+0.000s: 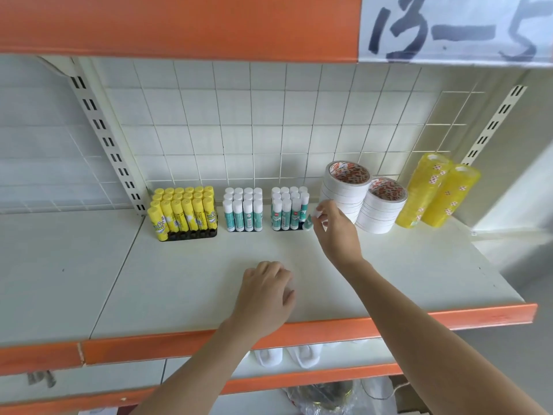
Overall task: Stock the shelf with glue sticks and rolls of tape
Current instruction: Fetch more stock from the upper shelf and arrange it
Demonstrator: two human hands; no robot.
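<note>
A: We see the right hand point(332, 223) at the back of the cream metal shelf with the orange front lip point(329, 327), its fingertips pinching the white cap of a small teal-and-white glue stick point(308, 221). Why there?

B: The third black tray of teal-and-white glue sticks point(289, 209) has a gap at its front right corner, and we judge that the stick goes into that last slot (held by the cap so that its base can drop in upright).

A: And the left hand point(264, 298)?

B: It lies knuckles-up on the bare shelf near the front lip, fingers loosely curled, holding nothing that we can see; we take it as a brace while the other arm reaches.

A: How does the rest stand?

B: The black tray of yellow glue sticks point(184, 212) and the second tray of white-capped teal sticks point(244, 209) stand full in a row along the white wire grid back panel point(239, 124). To their right stand two stacks of white double-sided tape rolls point(363, 202), then two columns of clear yellow tape rolls point(437, 193), grouped by kind with labels facing front.
</note>
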